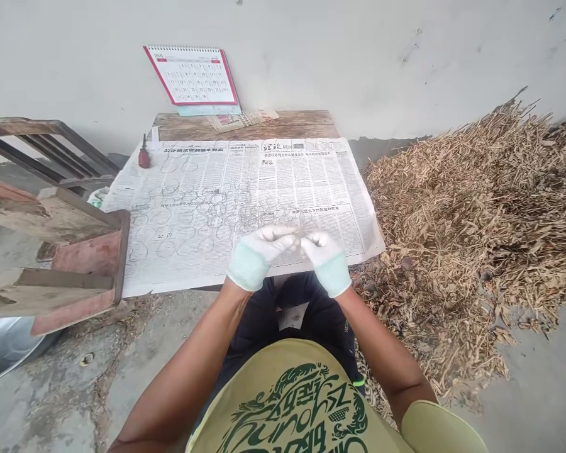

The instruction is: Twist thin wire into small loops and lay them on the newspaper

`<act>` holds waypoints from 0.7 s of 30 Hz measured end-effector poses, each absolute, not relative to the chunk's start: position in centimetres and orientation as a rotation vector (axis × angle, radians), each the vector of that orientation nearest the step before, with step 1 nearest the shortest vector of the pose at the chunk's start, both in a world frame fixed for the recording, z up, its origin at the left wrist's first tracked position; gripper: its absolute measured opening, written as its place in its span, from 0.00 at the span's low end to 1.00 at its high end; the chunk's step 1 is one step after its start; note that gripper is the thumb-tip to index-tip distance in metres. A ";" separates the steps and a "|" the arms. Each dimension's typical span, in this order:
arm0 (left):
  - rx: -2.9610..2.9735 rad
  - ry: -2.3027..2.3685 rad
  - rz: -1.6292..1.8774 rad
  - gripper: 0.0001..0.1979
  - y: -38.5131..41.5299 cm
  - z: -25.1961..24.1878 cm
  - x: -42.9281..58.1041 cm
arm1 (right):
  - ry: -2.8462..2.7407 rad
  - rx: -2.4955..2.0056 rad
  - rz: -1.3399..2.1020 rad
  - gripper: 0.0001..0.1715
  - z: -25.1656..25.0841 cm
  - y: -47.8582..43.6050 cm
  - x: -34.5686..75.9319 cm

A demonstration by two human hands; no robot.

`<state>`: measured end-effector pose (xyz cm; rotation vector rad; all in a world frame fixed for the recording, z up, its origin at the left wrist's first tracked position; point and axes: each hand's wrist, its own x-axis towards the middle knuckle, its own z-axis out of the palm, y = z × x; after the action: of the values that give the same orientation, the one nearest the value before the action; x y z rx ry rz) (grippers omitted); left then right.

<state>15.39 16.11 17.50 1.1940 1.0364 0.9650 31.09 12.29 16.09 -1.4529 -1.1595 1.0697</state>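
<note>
My left hand (270, 246), in a white glove with a pale green cuff, is closed in a pinch above the front edge of the newspaper (306, 182). Close beside it, my right hand (322, 250), gloved the same way, is pinched too, the fingertips of both hands almost meeting. Whatever lies between the fingers is too fine to make out. Many thin, dark wire-like rings (165, 247) are spread over the newspaper, single ones at the left and a denser tangle near the middle, just beyond my hands.
A small red-handled tool (144, 156) rests at the newspaper's left corner. Behind stands a desk calendar (198, 78) on the wooden table (306, 124). Tipped wooden furniture (85, 251) and a metal basin (9, 346) are at left; dry stalks (457, 251) are heaped at right.
</note>
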 end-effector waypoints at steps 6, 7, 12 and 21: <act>1.149 1.065 0.963 0.21 15.7 17.6 15.5 | -1.184 -1.488 1.070 0.13 15.9 11.7 30.9; 1.147 1.070 0.949 0.21 15.7 17.6 15.5 | -1.195 -1.498 1.052 0.12 15.9 11.7 30.8; 1.167 1.120 0.856 0.22 15.9 17.5 15.1 | -1.411 -1.524 0.933 0.13 15.7 11.9 30.7; 1.280 1.157 0.809 0.20 15.6 16.1 13.6 | -1.754 -1.507 0.631 0.19 14.9 12.1 30.8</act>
<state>13.57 15.57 16.11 1.2805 1.1571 0.8090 30.76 12.13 14.93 -1.5073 -1.7544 0.6306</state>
